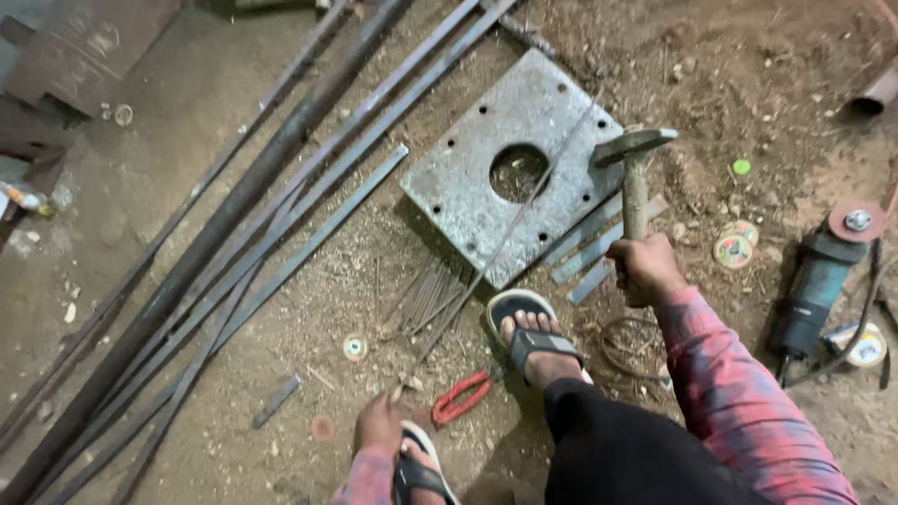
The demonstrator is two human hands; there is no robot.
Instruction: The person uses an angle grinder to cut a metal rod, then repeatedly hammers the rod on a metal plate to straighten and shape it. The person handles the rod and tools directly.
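A: Status on the grips?

B: My right hand is wrapped tight round the hammer handle. Hammer stands nearly upright, head up, over the right edge of the square steel plate.

A: And the left?

B: Left hand is low by my left sandal, fingers pinched on the near end of a thin rod. I can't tell how firmly; the fingertips are hidden.

A: Where does the rod run?

B: Diagonally up from the left hand, across the plate, past its round centre hole. My right foot in a sandal sits just below the plate's near corner, beside the rod.

A: What else is close?

B: Red-handled pliers on the dirt floor between my feet. A bundle of thin rods under the plate's near edge. Short flat bars by the hammer hand.

A: Further out?

B: Angle grinder well to the right, disc up. Small grinding discs near it. Long steel bars lie diagonally on the left.
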